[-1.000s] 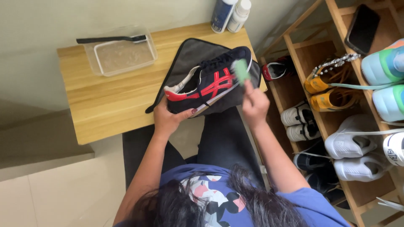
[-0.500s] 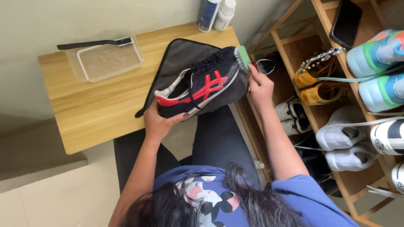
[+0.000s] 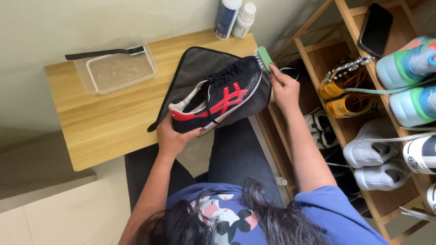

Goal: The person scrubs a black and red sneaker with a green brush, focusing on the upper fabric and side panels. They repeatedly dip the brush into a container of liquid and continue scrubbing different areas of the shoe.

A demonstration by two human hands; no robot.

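Plastic tray (image 3: 116,68) with cloudy water sits in the upper left of the frame on the wooden table (image 3: 104,127), and a dark brush (image 3: 104,52) lies across its far rim. To the right, a grey mat (image 3: 190,72) covers the table edge, and above it is the black sneaker (image 3: 218,97) with red stripes. The left hand (image 3: 175,138) is closed around its heel and sole from below. The shoe looks light and soft in the upper but stiff in the sole, so the sole and heel seem the best place to hold it. The right hand (image 3: 284,86) is closed on a small green brush (image 3: 264,59), its bristles touching the toe. Two bottles (image 3: 234,18) stand at the top centre, and a wooden shoe rack (image 3: 363,118) fills the right side. Compared with half a second before, the sneaker is tilted a little more and the brush sits slightly lower at the toe.
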